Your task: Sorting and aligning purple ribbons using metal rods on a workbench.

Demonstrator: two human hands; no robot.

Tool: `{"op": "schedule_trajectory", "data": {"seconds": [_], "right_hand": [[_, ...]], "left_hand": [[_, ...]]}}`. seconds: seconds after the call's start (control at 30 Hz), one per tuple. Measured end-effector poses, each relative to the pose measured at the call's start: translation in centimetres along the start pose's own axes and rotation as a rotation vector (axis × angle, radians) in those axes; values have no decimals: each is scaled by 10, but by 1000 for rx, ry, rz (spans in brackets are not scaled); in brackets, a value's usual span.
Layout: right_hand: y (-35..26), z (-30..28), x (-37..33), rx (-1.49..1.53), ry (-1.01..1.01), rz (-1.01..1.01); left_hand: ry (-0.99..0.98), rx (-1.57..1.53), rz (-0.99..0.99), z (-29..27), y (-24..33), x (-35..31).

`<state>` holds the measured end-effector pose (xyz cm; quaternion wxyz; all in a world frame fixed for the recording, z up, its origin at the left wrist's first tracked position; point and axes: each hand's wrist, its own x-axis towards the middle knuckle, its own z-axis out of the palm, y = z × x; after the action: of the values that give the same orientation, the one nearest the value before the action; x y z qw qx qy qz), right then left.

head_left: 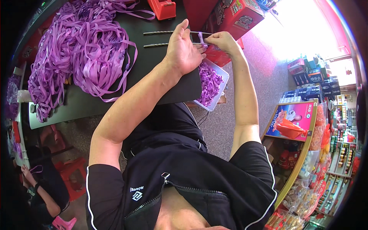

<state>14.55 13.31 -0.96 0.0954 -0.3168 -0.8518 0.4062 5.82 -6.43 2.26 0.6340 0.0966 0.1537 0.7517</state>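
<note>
Fingers of the right hand (226,43) are pinched together, gripping the edge of a narrow strip of purple ribbon (202,40) that stands across two metal rods. The left hand (185,53) is turned with its palm in view, thumb raised well apart and the other fingers half curled towards the ribbon; whether their tips press on anything, I cannot tell.

Largest is the table (147,61), dark, flat and matt, with a rounded near corner. On its left side rises a heap of ribbon (97,57), smooth and faintly shiny, in flat loops and tangled folds, some trailing over the near edge. Beyond the hands stands a red carton (239,23), square-cornered and printed. Just off the table's right edge, a pale plastic bin (223,82) with thin walls holds a crumpled mass of small purple pieces (210,84). A glossy red tape dispenser (164,10) sits at the far edge. The rods (155,46), slim and spirally ridged, lie side by side with a gap between, passing the left hand. Smallest is the strip itself, bridging that gap near their right ends.
</note>
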Motion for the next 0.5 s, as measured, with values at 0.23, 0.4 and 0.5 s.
{"op": "schedule_trajectory", "data": {"seconds": [0.23, 0.4, 0.5], "right_hand": [[-9, 10, 5, 400, -264, 272], [-2, 12, 6, 503, -320, 298], [-4, 1, -6, 365, -250, 269]], "left_hand": [[28, 15, 7, 0, 1, 0], [17, 3, -9, 0, 1, 2], [-27, 17, -3, -4, 1, 2]]}}
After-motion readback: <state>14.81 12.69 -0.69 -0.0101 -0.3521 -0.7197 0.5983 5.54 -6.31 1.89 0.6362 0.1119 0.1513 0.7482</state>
